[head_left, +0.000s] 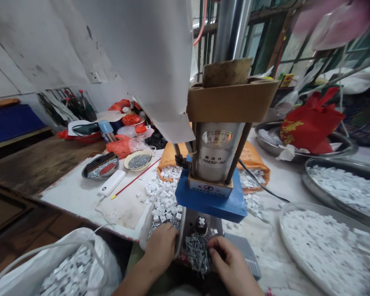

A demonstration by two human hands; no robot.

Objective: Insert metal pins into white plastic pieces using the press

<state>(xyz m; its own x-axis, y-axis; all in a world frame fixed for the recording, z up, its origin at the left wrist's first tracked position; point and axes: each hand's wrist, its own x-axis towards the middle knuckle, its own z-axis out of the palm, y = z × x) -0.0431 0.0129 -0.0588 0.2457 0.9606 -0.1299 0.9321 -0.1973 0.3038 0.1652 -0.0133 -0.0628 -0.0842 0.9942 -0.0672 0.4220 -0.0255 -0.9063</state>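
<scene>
Working at lower centre, our left hand [162,242] is in the tub [144,235], our right hand [230,261] beside screws [197,251]; we cannot tell either grip.

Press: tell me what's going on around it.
A person works at the press with bare hands. The left hand reaches into the tub, which holds white pieces and some metal. The right hand is at the edge of a heap of metal pins in front of the press; whether either grip has closed on anything, I can't tell. A white cross sits on the dark block under the press.
</scene>
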